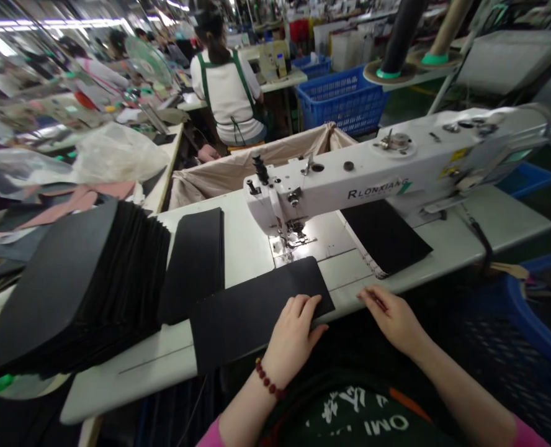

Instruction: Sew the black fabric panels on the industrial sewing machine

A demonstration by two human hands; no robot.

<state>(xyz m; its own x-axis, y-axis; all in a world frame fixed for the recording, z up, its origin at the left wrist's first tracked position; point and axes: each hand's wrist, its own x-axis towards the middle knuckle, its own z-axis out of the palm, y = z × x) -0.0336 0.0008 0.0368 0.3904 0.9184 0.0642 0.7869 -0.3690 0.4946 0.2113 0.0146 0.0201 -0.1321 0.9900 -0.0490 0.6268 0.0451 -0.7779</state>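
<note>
My left hand (294, 338) rests on the right end of a black rectangular panel (252, 310); its fingertips touch the top and its thumb is spread apart beyond the near edge. This panel lies at the table's front, just before the needle area of a white sewing machine (331, 183). My right hand (391, 313) is at the table edge, apart from the panel, with thumb and fingers pinched together; whatever they may hold is too small to make out. Beyond it, a black piece with a pale, marked edge (382, 236) lies under the machine arm.
Left of the machine are a small stack of black panels (194, 254) and a tall, leaning stack (56, 279). A fabric-lined bin (210, 180) stands behind the white table (242, 230). Blue baskets (340, 99) and a seated person (229, 87) are farther back.
</note>
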